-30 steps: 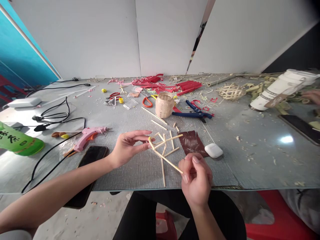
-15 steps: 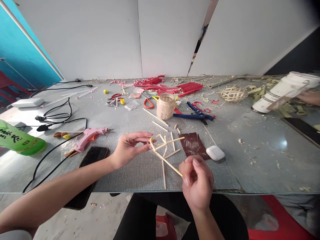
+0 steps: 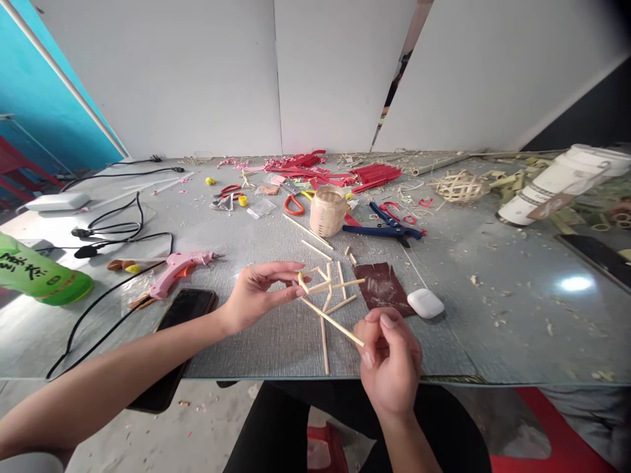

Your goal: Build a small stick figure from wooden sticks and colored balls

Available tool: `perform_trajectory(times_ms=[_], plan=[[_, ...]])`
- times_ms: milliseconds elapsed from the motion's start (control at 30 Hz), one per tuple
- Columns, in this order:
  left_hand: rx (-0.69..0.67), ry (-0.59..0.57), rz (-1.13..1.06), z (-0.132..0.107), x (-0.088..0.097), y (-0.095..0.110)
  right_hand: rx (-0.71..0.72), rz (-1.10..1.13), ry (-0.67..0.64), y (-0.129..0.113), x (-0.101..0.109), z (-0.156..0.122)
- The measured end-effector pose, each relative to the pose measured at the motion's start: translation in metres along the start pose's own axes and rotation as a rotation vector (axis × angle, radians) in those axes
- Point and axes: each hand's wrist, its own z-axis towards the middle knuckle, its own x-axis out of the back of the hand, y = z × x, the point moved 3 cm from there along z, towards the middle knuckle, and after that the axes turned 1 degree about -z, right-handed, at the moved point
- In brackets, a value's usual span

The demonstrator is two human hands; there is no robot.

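My left hand (image 3: 263,287) pinches the left corner of a small frame of joined thin wooden sticks (image 3: 320,287) between thumb and fingers, above the table. A long, pale yellow stick (image 3: 335,322) slants from beneath that corner down to my right hand (image 3: 389,351). The right fingers are curled, with the stick's lower end at their tips. Whether this stick is fixed to the frame I cannot tell. Loose sticks lie around and below, one upright in view (image 3: 325,345) near the table edge. Brown sandpaper (image 3: 382,287) lies beyond my right hand.
A pink glue gun (image 3: 172,272) and a phone (image 3: 190,309) lie left, beside a green bottle (image 3: 42,272). Farther back stand a woven jar (image 3: 328,213) and blue cutters (image 3: 387,225). A white earbud case (image 3: 425,303) and a tilted white cup (image 3: 552,187) are right.
The stick frame has turned slightly in my left hand, and the long stick has shifted a little at its upper end. At far right, another person's hand has drawn back from beside the white cup.
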Motion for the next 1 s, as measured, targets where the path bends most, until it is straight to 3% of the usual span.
perform_trajectory(times_ms=[200,1000], plan=[[-0.002,-0.041,-0.009,-0.001,0.002,-0.002,-0.004,0.001,-0.01,0.0,0.0,0.0],[0.219,-0.182,-0.03,-0.003,-0.003,-0.017,0.017,-0.009,-0.04,0.0,0.001,-0.001]])
